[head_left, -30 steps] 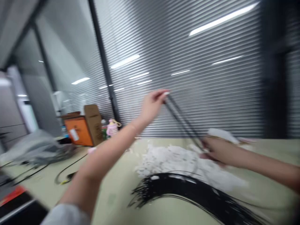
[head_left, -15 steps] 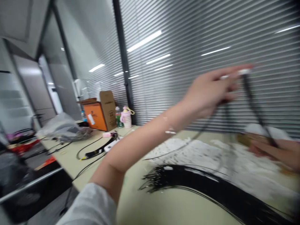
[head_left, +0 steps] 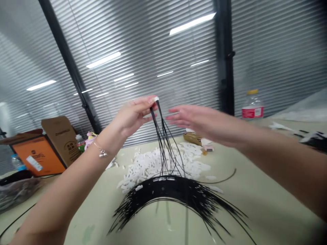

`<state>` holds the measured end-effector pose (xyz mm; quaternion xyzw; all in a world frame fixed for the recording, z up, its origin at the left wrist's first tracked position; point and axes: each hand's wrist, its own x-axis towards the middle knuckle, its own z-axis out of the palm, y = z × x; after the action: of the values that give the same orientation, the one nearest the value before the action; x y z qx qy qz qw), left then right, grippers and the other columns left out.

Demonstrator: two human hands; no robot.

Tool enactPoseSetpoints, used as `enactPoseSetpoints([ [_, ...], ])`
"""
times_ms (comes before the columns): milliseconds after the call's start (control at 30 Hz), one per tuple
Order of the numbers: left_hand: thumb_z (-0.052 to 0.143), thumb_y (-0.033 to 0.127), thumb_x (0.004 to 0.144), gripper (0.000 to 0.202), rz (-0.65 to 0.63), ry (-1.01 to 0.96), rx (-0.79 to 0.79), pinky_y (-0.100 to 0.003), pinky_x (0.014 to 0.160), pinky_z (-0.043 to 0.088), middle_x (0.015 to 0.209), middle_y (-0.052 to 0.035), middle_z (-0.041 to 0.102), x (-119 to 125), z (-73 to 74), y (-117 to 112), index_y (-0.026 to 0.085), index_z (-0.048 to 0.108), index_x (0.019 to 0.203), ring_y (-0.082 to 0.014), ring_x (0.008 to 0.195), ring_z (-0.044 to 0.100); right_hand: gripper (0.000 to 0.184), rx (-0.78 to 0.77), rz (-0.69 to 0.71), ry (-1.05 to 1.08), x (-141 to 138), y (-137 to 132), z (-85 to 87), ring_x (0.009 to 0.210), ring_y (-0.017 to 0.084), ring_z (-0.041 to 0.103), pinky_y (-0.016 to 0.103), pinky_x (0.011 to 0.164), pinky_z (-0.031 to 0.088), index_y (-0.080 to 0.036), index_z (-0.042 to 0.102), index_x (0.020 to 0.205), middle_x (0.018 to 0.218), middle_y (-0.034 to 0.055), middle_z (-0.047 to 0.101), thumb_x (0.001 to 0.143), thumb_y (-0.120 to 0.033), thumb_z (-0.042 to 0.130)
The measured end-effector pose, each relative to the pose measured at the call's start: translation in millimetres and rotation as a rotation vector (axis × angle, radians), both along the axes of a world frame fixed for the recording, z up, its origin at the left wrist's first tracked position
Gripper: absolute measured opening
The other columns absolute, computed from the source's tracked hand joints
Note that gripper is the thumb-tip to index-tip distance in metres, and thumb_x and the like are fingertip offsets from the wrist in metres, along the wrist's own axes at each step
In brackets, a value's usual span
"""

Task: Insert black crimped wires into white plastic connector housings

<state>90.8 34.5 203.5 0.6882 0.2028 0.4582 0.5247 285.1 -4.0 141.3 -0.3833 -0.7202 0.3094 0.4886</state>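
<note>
My left hand point(head_left: 135, 114) is raised above the table, its fingers pinching a small white connector point(head_left: 156, 99). Several thin black wires point(head_left: 163, 136) hang down from the pinch and fan out as they drop. To the right of these wires is my right hand point(head_left: 185, 115), fingers stretched out and slightly blurred, with nothing seen in it. Below both hands a thick curved bundle of black wires point(head_left: 168, 187) lies on the table, loose ends spread at both sides. Behind the bundle lies a heap of small white connectors point(head_left: 145, 166), partly crossed by the hanging wires.
An orange and brown cardboard box point(head_left: 43, 153) stands at the left, near a pink cup point(head_left: 90, 140). A clear bottle with a yellow cap point(head_left: 252, 105) is at the back right. A small brown box point(head_left: 192, 137) sits behind the heap. Window blinds rise beyond the table.
The view has swung right, bringing the heap and wire bundle to the middle. My right hand, earlier low at the right beside the wires, is now raised and open near my left hand.
</note>
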Motion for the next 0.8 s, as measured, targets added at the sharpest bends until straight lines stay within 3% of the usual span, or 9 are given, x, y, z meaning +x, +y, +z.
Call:
enactPoseSetpoints([
  [67,0.055,0.009,0.083,0.019,-0.036,0.022,-0.031,-0.027,0.070,0.048,0.069,-0.0003,0.059,8.6,-2.3,-8.4,0.016,0.070,0.073,-0.0095,0.065,0.055,0.037,-0.054,0.179,0.094,-24.8,-17.2,-1.1,0.099,0.017,0.063,0.031,0.087,0.050,-0.019,0.053,0.113,0.110,0.0086,0.065,0.093,-0.045,0.037],
  [133,0.052,0.009,0.085,0.022,-0.095,0.041,-0.111,-0.027,0.068,0.049,0.071,-0.0015,0.060,15.0,-5.4,-18.6,0.017,0.070,0.075,-0.0104,0.064,0.055,0.025,-0.338,0.397,0.298,-40.0,-33.4,-7.0,0.075,0.014,0.067,0.029,0.073,0.054,-0.016,0.055,0.099,0.082,0.0058,0.068,0.093,-0.036,0.041],
  [200,0.050,0.008,0.085,0.023,-0.165,0.066,-0.223,-0.028,0.068,0.050,0.073,-0.0028,0.061,18.2,-9.1,-28.5,0.016,0.070,0.078,-0.0116,0.066,0.057,0.024,-0.513,0.502,0.410,-44.3,-47.9,-14.1,0.052,0.010,0.061,0.024,0.056,0.052,-0.014,0.055,0.085,0.060,-0.0003,0.061,0.094,-0.031,0.039],
  [267,0.051,0.008,0.085,0.021,-0.225,0.085,-0.310,-0.029,0.069,0.051,0.073,-0.0034,0.061,19.3,-12.3,-36.2,0.015,0.070,0.080,-0.0121,0.068,0.058,0.028,-0.586,0.553,0.449,-41.5,-59.7,-19.1,0.039,0.005,0.048,0.019,0.045,0.047,-0.014,0.056,0.077,0.049,-0.0048,0.052,0.093,-0.031,0.041],
  [400,0.051,0.009,0.084,0.020,-0.231,0.046,-0.348,-0.031,0.073,0.052,0.076,-0.0035,0.063,19.8,-12.9,-42.9,0.015,0.069,0.078,-0.0132,0.071,0.060,0.029,-0.655,0.675,0.453,-34.7,-74.3,-20.5,0.037,0.003,0.037,0.016,0.041,0.042,-0.014,0.057,0.074,0.046,-0.0071,0.043,0.091,-0.034,0.044],
  [500,0.051,0.009,0.083,0.021,-0.151,-0.004,-0.358,-0.035,0.076,0.051,0.073,-0.0038,0.063,20.0,-9.4,-44.3,0.014,0.070,0.076,-0.0148,0.074,0.060,0.030,-0.703,0.741,0.420,-36.8,-80.1,-21.6,0.036,0.003,0.034,0.016,0.040,0.039,-0.016,0.055,0.071,0.045,-0.0073,0.041,0.087,-0.040,0.049],
  [633,0.056,0.007,0.077,0.015,-0.022,-0.072,-0.318,-0.034,0.075,0.049,0.069,-0.0039,0.063,17.8,-6.0,-45.8,0.012,0.070,0.076,-0.0153,0.077,0.060,0.037,-0.770,0.772,0.405,-42.1,-81.6,-28.3,0.036,0.002,0.025,0.014,0.039,0.026,-0.017,0.050,0.067,0.042,-0.0098,0.031,0.078,-0.052,0.058],
  [800,0.061,0.006,0.072,0.014,0.122,-0.111,-0.201,-0.030,0.073,0.045,0.065,-0.0016,0.062,10.0,-6.3,-43.7,0.014,0.070,0.081,-0.0125,0.072,0.058,0.040,-0.853,0.860,0.571,-41.7,-70.2,-37.1,0.039,0.002,0.015,0.012,0.038,0.016,-0.018,0.044,0.064,0.045,-0.0109,0.022,0.076,-0.052,0.062],
])
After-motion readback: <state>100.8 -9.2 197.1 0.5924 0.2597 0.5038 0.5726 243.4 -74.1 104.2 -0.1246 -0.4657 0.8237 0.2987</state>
